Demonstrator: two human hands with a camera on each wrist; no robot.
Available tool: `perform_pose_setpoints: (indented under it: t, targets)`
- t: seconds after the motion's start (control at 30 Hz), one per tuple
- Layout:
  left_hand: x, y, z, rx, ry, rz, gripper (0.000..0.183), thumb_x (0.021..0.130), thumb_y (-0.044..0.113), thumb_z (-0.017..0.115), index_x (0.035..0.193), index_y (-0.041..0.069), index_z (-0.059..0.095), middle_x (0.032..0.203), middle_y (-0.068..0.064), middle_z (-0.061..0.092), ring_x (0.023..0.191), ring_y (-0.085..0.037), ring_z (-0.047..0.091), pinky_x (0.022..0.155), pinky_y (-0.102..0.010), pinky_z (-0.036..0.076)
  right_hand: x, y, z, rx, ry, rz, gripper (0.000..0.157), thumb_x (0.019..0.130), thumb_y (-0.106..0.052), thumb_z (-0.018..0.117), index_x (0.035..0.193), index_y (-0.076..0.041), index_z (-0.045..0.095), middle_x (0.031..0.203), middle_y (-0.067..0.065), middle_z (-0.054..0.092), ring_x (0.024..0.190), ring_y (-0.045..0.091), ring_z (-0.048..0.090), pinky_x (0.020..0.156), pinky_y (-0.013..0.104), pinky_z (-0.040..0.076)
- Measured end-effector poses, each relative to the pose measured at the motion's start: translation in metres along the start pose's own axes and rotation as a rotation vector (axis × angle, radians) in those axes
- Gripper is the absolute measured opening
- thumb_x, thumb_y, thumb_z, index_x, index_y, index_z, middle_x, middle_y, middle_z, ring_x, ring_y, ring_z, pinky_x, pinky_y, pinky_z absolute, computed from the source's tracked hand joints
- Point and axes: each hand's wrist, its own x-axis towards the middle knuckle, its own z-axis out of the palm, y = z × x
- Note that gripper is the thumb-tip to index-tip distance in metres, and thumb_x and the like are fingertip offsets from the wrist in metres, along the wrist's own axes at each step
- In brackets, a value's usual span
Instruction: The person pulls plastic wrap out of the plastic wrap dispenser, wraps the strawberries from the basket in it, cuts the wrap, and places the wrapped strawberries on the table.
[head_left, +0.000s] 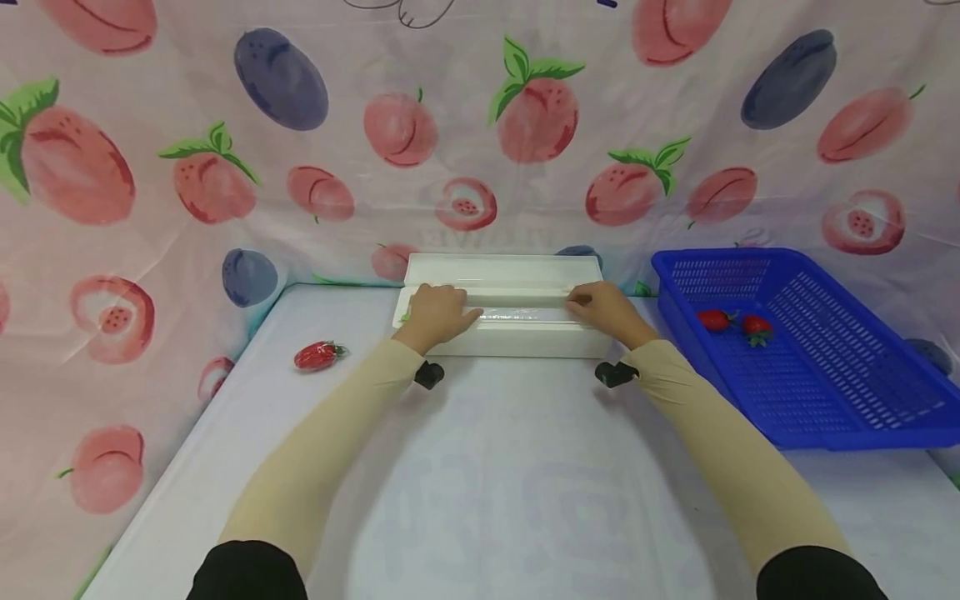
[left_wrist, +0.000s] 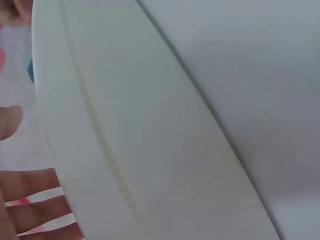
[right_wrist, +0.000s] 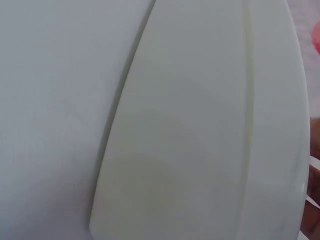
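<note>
A white cling film dispenser (head_left: pixel 517 340) stands at the back of the table with its lid (head_left: pixel 502 269) raised. Clear cling film (head_left: pixel 525 314) shows as a shiny strip across its opening. My left hand (head_left: pixel 437 315) is over the dispenser's left part, thumb pointing right; in the left wrist view its fingers (left_wrist: pixel 35 212) are fairly straight and spread apart. At the right end, my right hand (head_left: pixel 606 310) pinches the film's edge between thumb and finger. In the right wrist view the dispenser's front wall (right_wrist: pixel 190 125) hides most of that hand.
A red strawberry (head_left: pixel 318 356), shiny as if wrapped in film, lies on the table to the left. The blue plastic basket (head_left: pixel 862 437) at the right holds two strawberries (head_left: pixel 757 327). A fruit-patterned curtain (head_left: pixel 465 125) hangs behind the white table (head_left: pixel 517 483).
</note>
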Motion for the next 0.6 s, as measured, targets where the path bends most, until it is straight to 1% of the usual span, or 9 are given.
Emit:
perform_pose_setpoints:
  t: [0.1, 0.17, 0.23, 0.33, 0.47, 0.6]
  targets:
    - [0.005, 0.023, 0.000, 0.036, 0.120, 0.039, 0.045, 0.092, 0.046, 0.051, 0.105, 0.006, 0.065, 0.095, -0.010, 0.068, 0.091, -0.027, 0.065, 0.088, -0.043, 0.048, -0.001, 0.002, 0.001, 0.007, 0.061, 0.010, 0.022, 0.092, -0.019, 0.060, 0.100, -0.002, 0.069, 0.102, 0.018, 0.069, 0.101, 0.032, 0.062, 0.091, 0.046, 0.048]
    - [0.010, 0.038, -0.001, 0.038, 0.163, 0.069, 0.044, 0.092, 0.045, 0.053, 0.109, 0.007, 0.064, 0.098, -0.010, 0.068, 0.092, -0.026, 0.065, 0.089, -0.042, 0.048, -0.001, 0.002, 0.002, 0.018, 0.087, 0.016, 0.021, 0.091, -0.020, 0.060, 0.099, -0.002, 0.069, 0.100, 0.017, 0.070, 0.098, 0.032, 0.063, 0.089, 0.046, 0.048]
    - [0.016, 0.052, 0.001, 0.048, 0.169, 0.084, 0.044, 0.092, 0.046, 0.053, 0.112, 0.008, 0.063, 0.102, -0.008, 0.067, 0.095, -0.025, 0.064, 0.091, -0.041, 0.047, -0.002, 0.001, 0.002, 0.019, 0.109, 0.011, 0.021, 0.091, -0.020, 0.061, 0.098, -0.002, 0.070, 0.100, 0.017, 0.070, 0.096, 0.031, 0.063, 0.087, 0.045, 0.049]
    - [0.025, 0.068, 0.005, 0.060, 0.154, 0.097, 0.043, 0.091, 0.045, 0.053, 0.113, 0.009, 0.063, 0.104, -0.007, 0.066, 0.097, -0.024, 0.063, 0.090, -0.039, 0.047, -0.004, -0.001, 0.002, 0.030, 0.131, 0.000, 0.021, 0.091, -0.020, 0.061, 0.098, -0.002, 0.070, 0.100, 0.018, 0.070, 0.094, 0.032, 0.064, 0.085, 0.045, 0.050]
    - [0.036, 0.077, 0.012, 0.065, 0.173, 0.118, 0.033, 0.090, 0.038, 0.059, 0.106, 0.011, 0.065, 0.099, -0.006, 0.067, 0.093, -0.024, 0.064, 0.086, -0.038, 0.047, -0.006, -0.004, 0.003, 0.038, 0.150, 0.004, 0.022, 0.091, -0.020, 0.061, 0.098, -0.001, 0.071, 0.101, 0.019, 0.070, 0.093, 0.032, 0.064, 0.083, 0.045, 0.050]
    - [0.042, 0.075, 0.015, 0.097, 0.224, 0.165, 0.021, 0.089, 0.028, 0.061, 0.101, 0.012, 0.067, 0.095, -0.004, 0.068, 0.090, -0.022, 0.064, 0.087, -0.037, 0.047, -0.009, -0.005, 0.003, 0.023, 0.167, 0.000, 0.021, 0.091, -0.021, 0.061, 0.097, -0.003, 0.072, 0.100, 0.017, 0.070, 0.091, 0.031, 0.065, 0.080, 0.044, 0.051]
